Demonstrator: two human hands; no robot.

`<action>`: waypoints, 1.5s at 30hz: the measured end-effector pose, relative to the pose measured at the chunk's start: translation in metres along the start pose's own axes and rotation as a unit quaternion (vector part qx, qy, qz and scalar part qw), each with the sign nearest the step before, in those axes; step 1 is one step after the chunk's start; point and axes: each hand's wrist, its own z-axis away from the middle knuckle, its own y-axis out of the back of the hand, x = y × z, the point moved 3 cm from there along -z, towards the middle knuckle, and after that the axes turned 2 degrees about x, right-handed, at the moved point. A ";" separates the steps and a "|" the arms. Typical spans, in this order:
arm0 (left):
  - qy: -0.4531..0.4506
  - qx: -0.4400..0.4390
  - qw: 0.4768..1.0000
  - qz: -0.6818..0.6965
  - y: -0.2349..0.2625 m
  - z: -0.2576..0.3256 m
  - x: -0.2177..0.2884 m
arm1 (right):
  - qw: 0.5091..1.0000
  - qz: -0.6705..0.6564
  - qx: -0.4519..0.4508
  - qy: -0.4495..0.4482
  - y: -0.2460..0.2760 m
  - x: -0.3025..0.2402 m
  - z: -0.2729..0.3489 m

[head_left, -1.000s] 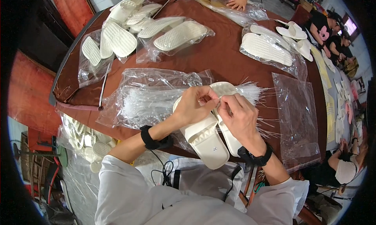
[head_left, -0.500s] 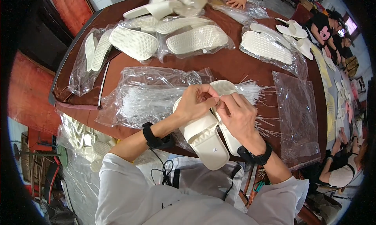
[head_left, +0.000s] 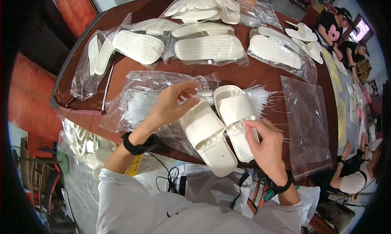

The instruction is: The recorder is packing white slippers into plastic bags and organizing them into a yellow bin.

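A pair of cream slippers lies side by side in front of me at the table's near edge. The left slipper [head_left: 208, 136] reaches over the edge, and the right slipper [head_left: 233, 107] leans close against it. My left hand [head_left: 173, 101] hovers just left of the left slipper's toe, thumb and curled fingers apart with nothing visible between them. Beside the right slipper's strap and heel is my right hand [head_left: 266, 144], thumb and forefinger apart; whether a fingertip touches the slipper is unclear. Under the slippers, a bundle of thin white plastic ties [head_left: 140, 107] spreads out, partly in a clear bag.
Bagged white slippers [head_left: 209, 47] line the table's far side, with a heap of others [head_left: 203, 7] behind. A flat clear plastic bag [head_left: 307, 122] lies on the right. More bagged slippers [head_left: 87, 142] sit below the table's left edge. Other people [head_left: 332, 30] work at another table, right.
My hands, which were pinched together between the slippers' toes, have separated: the left moved left, the right moved right and nearer. Across the table, the slipper heap shifted and one bagged slipper turned.
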 end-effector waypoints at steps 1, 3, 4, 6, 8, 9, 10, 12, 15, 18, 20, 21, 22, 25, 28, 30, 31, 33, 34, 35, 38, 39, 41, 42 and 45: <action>-0.005 -0.001 1.000 0.004 0.005 0.004 0.001 | 0.999 0.008 -0.032 0.002 -0.005 -0.002 0.007; 0.059 -0.070 0.996 -0.010 0.004 0.009 0.000 | 0.997 0.027 -0.065 0.010 -0.021 -0.002 0.019; 0.052 -0.075 0.996 -0.010 0.001 0.010 0.000 | 0.998 0.021 -0.054 0.019 -0.029 -0.001 0.019; 0.044 -0.123 0.991 0.013 -0.010 0.013 -0.004 | 0.999 0.007 -0.045 0.017 -0.046 0.001 0.016; 0.035 -0.128 0.991 0.032 -0.016 0.015 -0.004 | 1.000 -0.013 -0.007 -0.010 -0.059 0.003 0.013; 0.043 -0.122 0.990 0.046 -0.017 0.016 -0.007 | 0.999 -0.027 -0.012 -0.034 -0.067 0.003 0.011; 0.025 -0.134 0.989 0.051 -0.020 0.016 -0.003 | 0.999 -0.034 0.007 -0.020 -0.070 0.007 0.010; 0.034 -0.133 0.990 0.042 -0.021 0.016 0.004 | 0.999 -0.029 0.040 -0.011 -0.068 0.010 0.010; 0.001 -0.049 0.999 0.001 -0.012 0.011 0.030 | 0.998 -0.032 0.042 -0.034 -0.054 0.011 0.012; -0.079 0.084 0.983 0.139 0.002 0.003 0.069 | 0.987 -0.122 0.083 -0.070 -0.020 0.011 0.012; -0.080 0.118 0.975 0.170 0.005 -0.001 0.096 | 0.981 -0.141 0.107 -0.079 0.021 0.009 0.013; -0.094 0.123 0.972 0.177 0.003 -0.005 0.105 | 0.975 -0.163 0.127 -0.087 0.044 0.009 0.015; -0.094 0.108 0.971 0.189 -0.004 -0.005 0.113 | 0.972 -0.168 0.131 -0.101 0.065 0.010 0.018; -0.147 -0.017 0.976 0.162 -0.042 -0.014 0.123 | 0.956 -0.186 0.181 -0.137 0.116 0.041 0.034; -0.170 -0.166 0.968 0.076 -0.091 -0.004 0.129 | 0.962 -0.123 0.177 -0.169 0.172 0.075 0.043; -0.133 -0.305 0.943 0.022 -0.125 0.003 0.147 | 0.955 -0.030 0.204 -0.211 0.208 0.113 0.053; -0.136 -0.309 0.941 0.023 -0.140 0.005 0.155 | 0.943 0.012 0.222 -0.247 0.223 0.135 0.058; -0.229 -0.385 0.891 -0.070 -0.171 0.013 0.165 | 0.928 0.104 0.260 -0.247 0.247 0.173 0.063; -0.231 -0.388 0.890 -0.069 -0.185 0.013 0.167 | 0.926 0.106 0.262 -0.249 0.258 0.197 0.067; -0.259 -0.397 0.878 -0.070 -0.199 0.014 0.169 | 0.920 0.151 0.257 -0.253 0.268 0.220 0.069; -0.288 -0.403 0.865 -0.075 -0.231 0.014 0.172 | 0.903 0.204 0.249 -0.285 0.283 0.265 0.064; -0.290 -0.395 0.868 -0.082 -0.237 0.015 0.172 | 0.895 0.212 0.247 -0.306 0.284 0.277 0.061; -0.315 -0.390 0.861 -0.082 -0.258 0.013 0.170 | 0.892 0.229 0.250 -0.300 0.296 0.322 0.066; -0.338 -0.375 0.858 -0.094 -0.265 0.013 0.166 | 0.894 0.240 0.251 -0.284 0.298 0.344 0.067; -0.337 -0.393 0.845 -0.133 -0.276 0.014 0.162 | 0.900 0.268 0.214 -0.268 0.292 0.391 0.075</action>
